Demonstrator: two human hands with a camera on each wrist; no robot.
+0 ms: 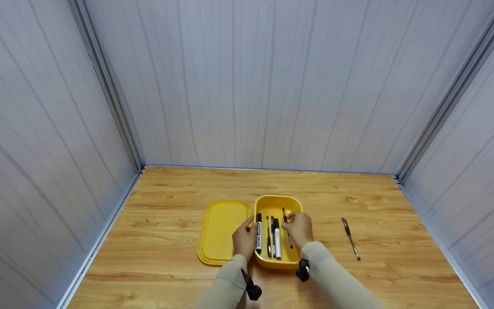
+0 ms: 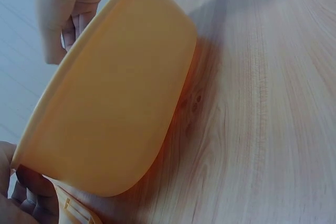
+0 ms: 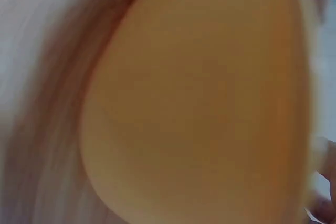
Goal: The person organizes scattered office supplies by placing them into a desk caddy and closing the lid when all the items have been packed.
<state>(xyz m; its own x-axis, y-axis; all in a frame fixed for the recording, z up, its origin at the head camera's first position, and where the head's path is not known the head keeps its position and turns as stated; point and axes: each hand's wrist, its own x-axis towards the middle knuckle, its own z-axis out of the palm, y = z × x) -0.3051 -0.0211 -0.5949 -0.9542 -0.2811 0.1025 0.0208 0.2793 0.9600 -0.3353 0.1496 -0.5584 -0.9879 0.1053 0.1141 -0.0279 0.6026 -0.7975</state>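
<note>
A yellow plastic box stands on the wooden table, seen from its outer wall in both wrist views. My left hand grips its left rim, thumb over the top and fingers outside, as the left wrist view also shows. Over the box's right side, my right hand pinches a slim dark pen, its lower end inside the box. To the left of that pen lie a black-and-white marker, a thin pen and a white marker with a black cap, side by side with another dark pen.
A yellow lid lies flat left of the box, close against it. Off to the right, a dark-gripped pen lies on the wooden table. Pale panel walls enclose the table at the back and both sides.
</note>
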